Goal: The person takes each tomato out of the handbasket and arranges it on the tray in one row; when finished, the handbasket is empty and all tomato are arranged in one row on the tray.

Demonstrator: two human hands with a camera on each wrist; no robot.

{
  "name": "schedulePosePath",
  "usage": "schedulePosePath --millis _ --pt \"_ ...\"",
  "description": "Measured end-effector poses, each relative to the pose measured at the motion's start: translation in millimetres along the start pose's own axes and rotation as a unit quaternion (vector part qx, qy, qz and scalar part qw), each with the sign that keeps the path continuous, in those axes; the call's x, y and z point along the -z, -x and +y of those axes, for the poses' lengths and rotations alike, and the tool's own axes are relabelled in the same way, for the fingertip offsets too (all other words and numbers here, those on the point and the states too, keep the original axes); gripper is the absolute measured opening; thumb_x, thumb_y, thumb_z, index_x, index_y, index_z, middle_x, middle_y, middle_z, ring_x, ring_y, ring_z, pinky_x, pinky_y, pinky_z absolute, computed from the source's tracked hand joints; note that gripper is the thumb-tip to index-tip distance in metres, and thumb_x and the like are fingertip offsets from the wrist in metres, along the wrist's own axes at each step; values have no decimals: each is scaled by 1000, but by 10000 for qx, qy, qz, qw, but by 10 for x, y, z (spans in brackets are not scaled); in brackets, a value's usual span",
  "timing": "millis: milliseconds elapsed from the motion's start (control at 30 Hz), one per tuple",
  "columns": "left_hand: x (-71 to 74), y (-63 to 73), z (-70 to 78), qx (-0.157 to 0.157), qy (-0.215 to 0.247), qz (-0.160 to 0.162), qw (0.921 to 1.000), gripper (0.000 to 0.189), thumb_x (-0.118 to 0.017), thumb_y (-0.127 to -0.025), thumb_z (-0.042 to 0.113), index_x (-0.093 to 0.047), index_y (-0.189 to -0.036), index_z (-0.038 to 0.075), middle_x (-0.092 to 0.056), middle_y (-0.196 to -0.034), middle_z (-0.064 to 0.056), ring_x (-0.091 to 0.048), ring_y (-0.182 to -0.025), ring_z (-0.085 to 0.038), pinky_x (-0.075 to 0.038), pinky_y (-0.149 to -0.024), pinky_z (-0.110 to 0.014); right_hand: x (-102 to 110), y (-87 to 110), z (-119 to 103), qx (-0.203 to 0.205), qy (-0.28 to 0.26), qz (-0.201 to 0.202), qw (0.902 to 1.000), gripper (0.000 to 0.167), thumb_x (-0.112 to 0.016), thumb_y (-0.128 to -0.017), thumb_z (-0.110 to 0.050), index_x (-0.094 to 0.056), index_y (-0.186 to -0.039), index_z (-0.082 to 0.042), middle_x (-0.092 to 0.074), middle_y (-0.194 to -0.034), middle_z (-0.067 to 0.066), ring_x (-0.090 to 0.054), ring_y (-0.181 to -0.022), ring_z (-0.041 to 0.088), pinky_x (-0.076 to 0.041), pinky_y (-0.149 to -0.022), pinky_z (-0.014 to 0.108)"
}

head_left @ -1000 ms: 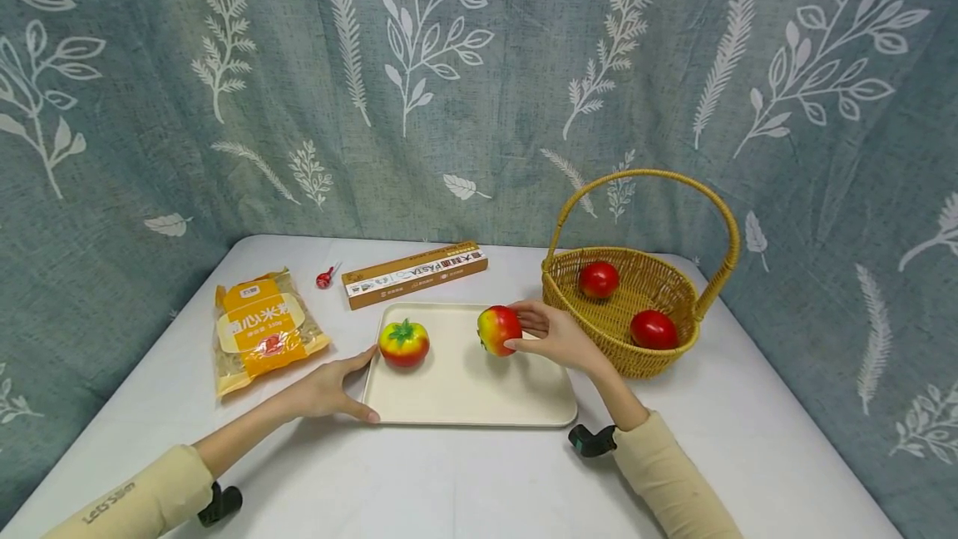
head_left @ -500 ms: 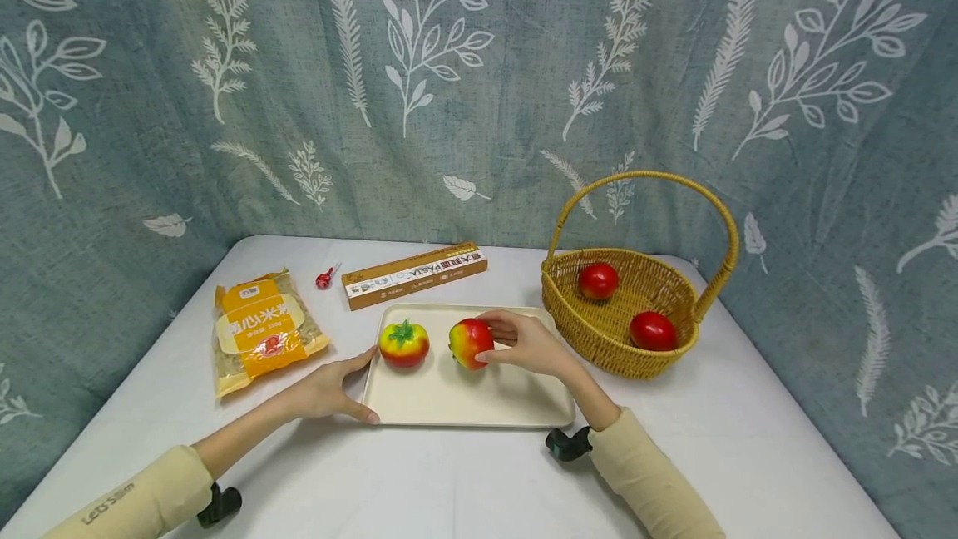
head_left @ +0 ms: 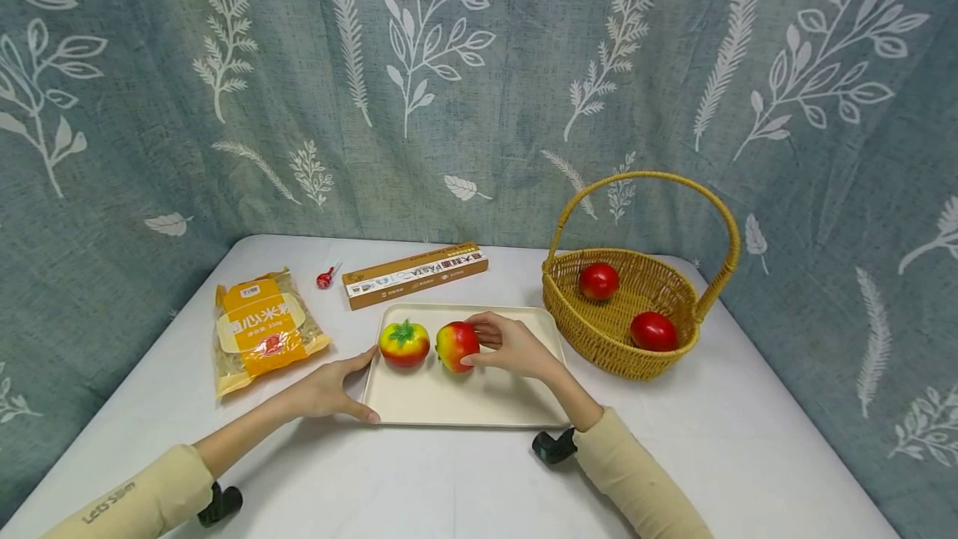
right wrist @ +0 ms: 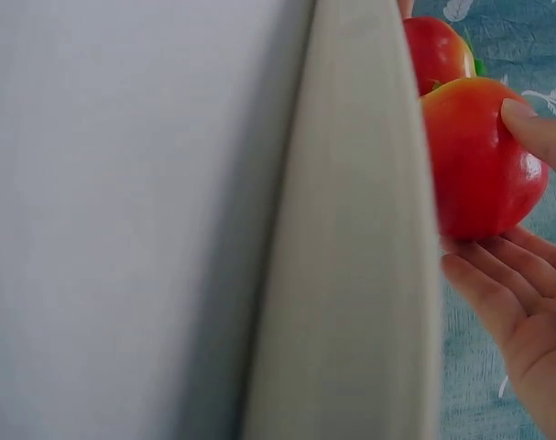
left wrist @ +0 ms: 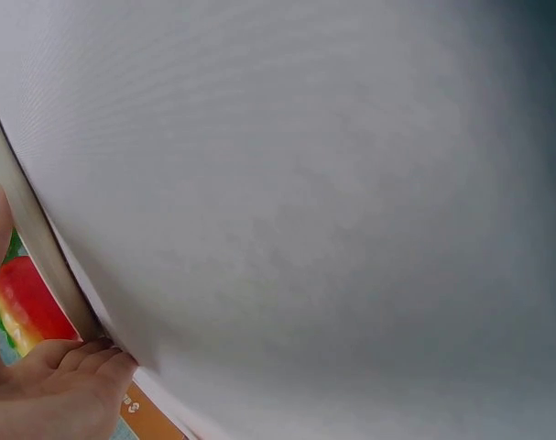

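Observation:
My right hand (head_left: 511, 346) holds a red and yellow tomato (head_left: 455, 347), thumb on its near side and fingers behind, low over the middle of a cream tray (head_left: 494, 406). In the right wrist view, this tomato (right wrist: 484, 165) shows between thumb and fingers. A similar tomato (head_left: 404, 344), its green leafy top upward, sits just to the left on the tray. At the tray's left edge rests my left hand (head_left: 329, 388), with thumb and fingers spread and extended. The left wrist view shows those fingers (left wrist: 76, 357) against the tray's rim.
A wicker basket (head_left: 599, 339) with a tall handle stands right of the tray, two red fruits (head_left: 654, 331) inside. Behind the tray lies a pasta box (head_left: 415, 274), with a red lollipop (head_left: 325, 278) beside it. An orange food bag (head_left: 265, 327) lies at the left.
My right hand has carried the tomato leftward and lower across the tray, close to the other tomato. My left hand has stayed at the tray's edge.

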State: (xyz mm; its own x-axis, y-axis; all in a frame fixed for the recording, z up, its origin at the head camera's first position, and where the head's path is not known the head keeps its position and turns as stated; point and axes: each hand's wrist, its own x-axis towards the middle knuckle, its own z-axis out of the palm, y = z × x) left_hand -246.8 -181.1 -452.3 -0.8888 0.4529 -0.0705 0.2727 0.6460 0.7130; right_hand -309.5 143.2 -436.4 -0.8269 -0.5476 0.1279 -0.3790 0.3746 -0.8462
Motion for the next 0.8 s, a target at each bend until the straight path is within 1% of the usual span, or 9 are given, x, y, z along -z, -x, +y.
schedulePosePath --millis 67,167,267,433,667,800 --pt "-3 -2 -2 1 21 -7 10000 111 -88 -66 37 -26 -150 -2 -32 -149 -27 -30 -136 -46 -26 -110 -57 -15 -5 -2 36 68 -13 10000 55 -80 -79 -10 -55 -127 -1 -62 -126 15 -56 -120 27 -48 -96 30" --pt "1 -5 -7 12 19 -9 10000 112 -88 -66 37 -26 -150 -2 -31 -149 -28 -30 -136 -46 -26 -110 -57 -21 -10 -3 168 247 -35 9995 63 -80 -80 -12 -51 -134 1 -59 -130 17 -56 -121 28 -49 -96 31" --pt "5 -2 -5 24 33 -6 10000 112 -89 -66 37 -25 -150 -2 -31 -149 -28 -30 -136 -46 -26 -110 -58 -8 -4 12 272 568 -26 9980 67 -81 -79 -15 -50 -137 0 -58 -133 15 -57 -120 27 -48 -97 32" --pt "6 -5 -6 52 45 -28 10000 112 -88 -66 37 -25 -150 -2 -31 -150 -28 -29 -136 -47 -26 -110 -58 58 44 50 333 1046 -7 9940 66 -83 -77 -21 -55 -134 -2 -60 -131 11 -59 -117 25 -47 -99 33" --pt "5 -6 -7 102 51 -24 9999 112 -89 -66 37 -26 -150 -2 -30 -150 -27 -29 -136 -46 -26 -110 -58 176 124 93 327 1320 -41 9907 65 -85 -74 -28 -59 -129 -4 -63 -125 8 -60 -114 23 -47 -99 34" --pt "3 -8 -6 96 23 -23 9999 112 -89 -66 37 -26 -150 -2 -31 -150 -27 -29 -136 -46 -26 -110 -58 246 178 115 293 1411 -74 9895 66 -85 -73 -30 -58 -126 -2 -64 -123 10 -61 -113 24 -48 -98 35"
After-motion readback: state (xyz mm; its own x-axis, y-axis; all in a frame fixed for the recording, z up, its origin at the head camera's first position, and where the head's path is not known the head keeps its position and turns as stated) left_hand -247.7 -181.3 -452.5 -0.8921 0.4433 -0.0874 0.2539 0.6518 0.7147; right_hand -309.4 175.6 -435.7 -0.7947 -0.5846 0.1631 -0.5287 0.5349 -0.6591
